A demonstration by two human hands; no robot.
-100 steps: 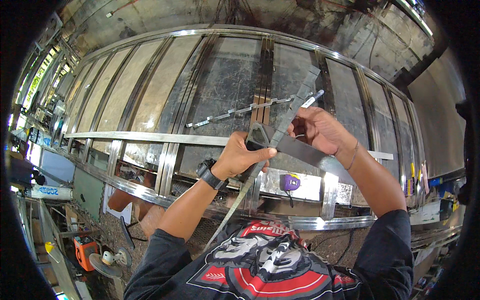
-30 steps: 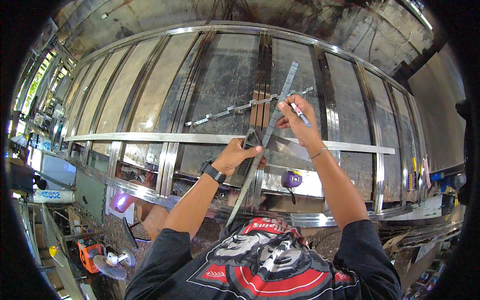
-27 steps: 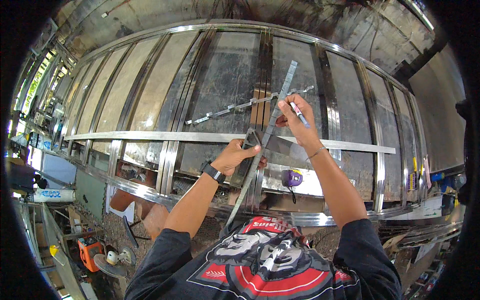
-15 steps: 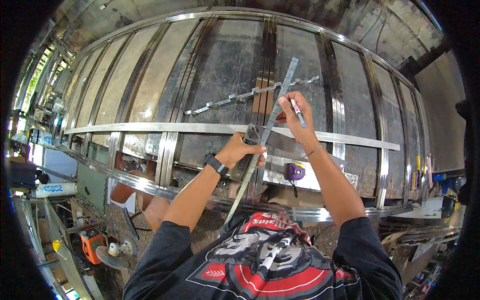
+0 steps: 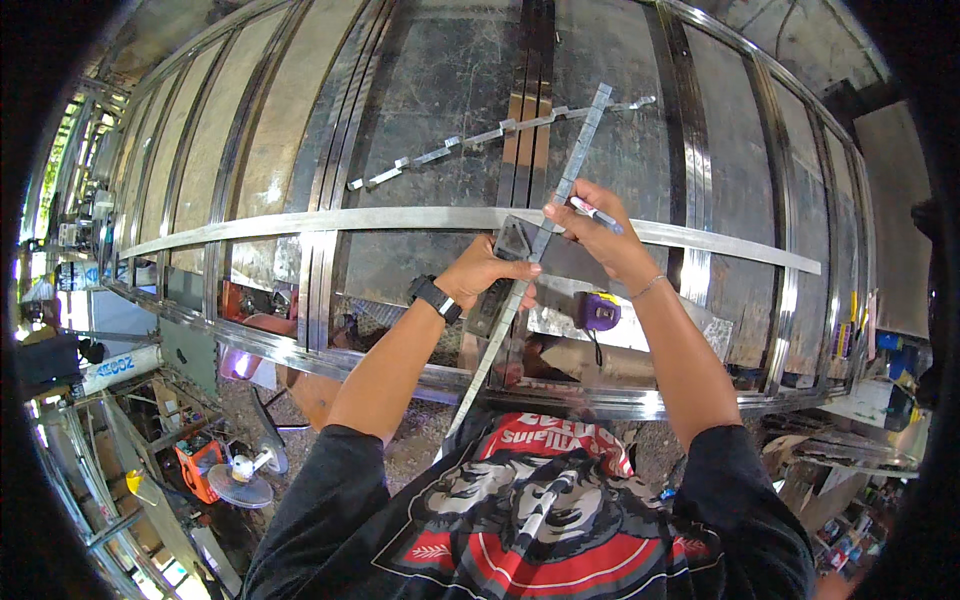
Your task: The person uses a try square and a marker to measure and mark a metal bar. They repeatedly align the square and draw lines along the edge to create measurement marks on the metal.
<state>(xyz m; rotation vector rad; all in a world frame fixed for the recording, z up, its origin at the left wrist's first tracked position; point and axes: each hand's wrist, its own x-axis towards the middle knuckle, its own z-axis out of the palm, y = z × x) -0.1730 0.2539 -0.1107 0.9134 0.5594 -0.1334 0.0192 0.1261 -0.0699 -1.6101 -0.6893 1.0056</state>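
The left hand [image 5: 485,272] grips a long, narrow metal strip [image 5: 589,130] with the thumb laid across its top, while most of its other fingers are hidden beneath. The strip runs aslant over the metal frame [image 5: 320,285], from beyond the right hand [image 5: 605,240] down to the shirt [image 5: 540,490]; its near end is hard to make out against the dark cloth.

The fingers of the right hand are closed on a white marker [image 5: 597,214], partly covered by the hand, and the fingertips are at the strip's edge; whether they press on it cannot be told. Under the strip lie a dark piece with a triangular opening [image 5: 513,238] and a dark flat plate [image 5: 580,258]; the hands cover parts of both, so whether they are joined is unclear.

A pale flat bar [image 5: 400,218] crosses the frame and passes out of sight behind the strip and right hand. Beyond it lies a notched strip [image 5: 480,138], crossed near its right end by the long one. A purple tape measure [image 5: 600,311] sits near the right forearm. The frame's far edge is partly cut off at the top.
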